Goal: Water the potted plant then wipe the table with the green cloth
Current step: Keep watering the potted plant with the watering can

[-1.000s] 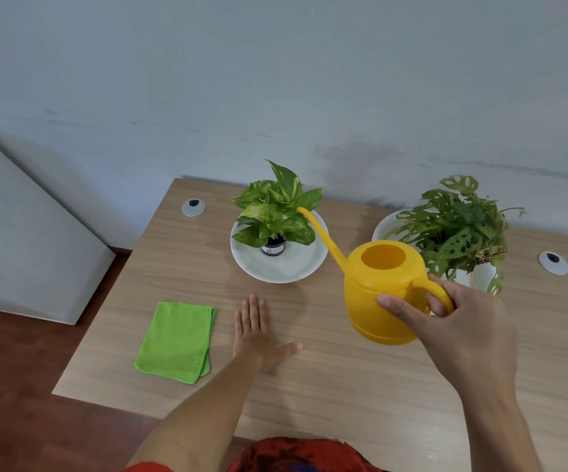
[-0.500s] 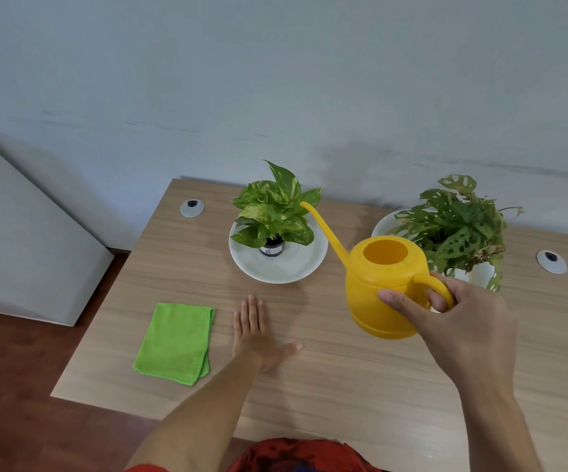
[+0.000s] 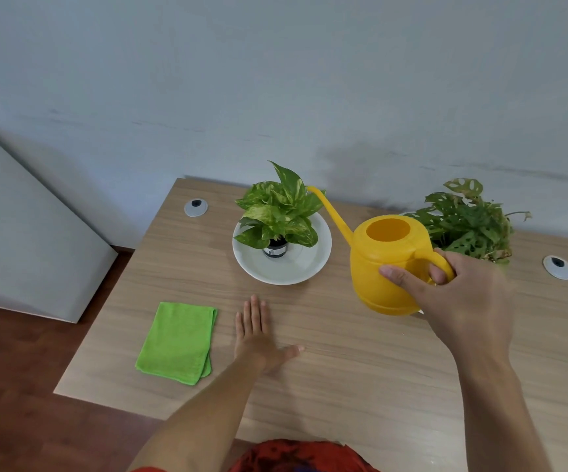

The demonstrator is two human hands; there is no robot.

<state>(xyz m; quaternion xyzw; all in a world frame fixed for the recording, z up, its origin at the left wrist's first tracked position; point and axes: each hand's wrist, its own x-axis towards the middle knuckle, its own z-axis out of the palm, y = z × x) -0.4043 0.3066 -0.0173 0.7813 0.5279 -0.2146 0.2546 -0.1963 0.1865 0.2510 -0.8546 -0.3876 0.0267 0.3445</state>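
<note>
My right hand [image 3: 459, 301] grips the handle of a yellow watering can [image 3: 385, 267], held above the table with its long spout reaching the leaves of the small potted plant [image 3: 279, 212]. That plant stands in a dark pot on a white saucer [image 3: 296, 270] at the table's back middle. A folded green cloth [image 3: 177, 342] lies flat near the front left edge. My left hand [image 3: 255, 332] rests palm down on the wooden table [image 3: 344, 369], just right of the cloth, fingers spread and holding nothing.
A second leafy plant [image 3: 466, 223] stands at the back right, close behind the can and my right hand. Two round cable grommets [image 3: 195, 207] [image 3: 558, 266] sit in the table's back corners. A grey panel [image 3: 20, 233] leans against the wall to the left, above the wooden floor.
The watering can has risen slightly and its spout tip has moved closer over the small plant's leaves. My left hand has stayed flat on the table.
</note>
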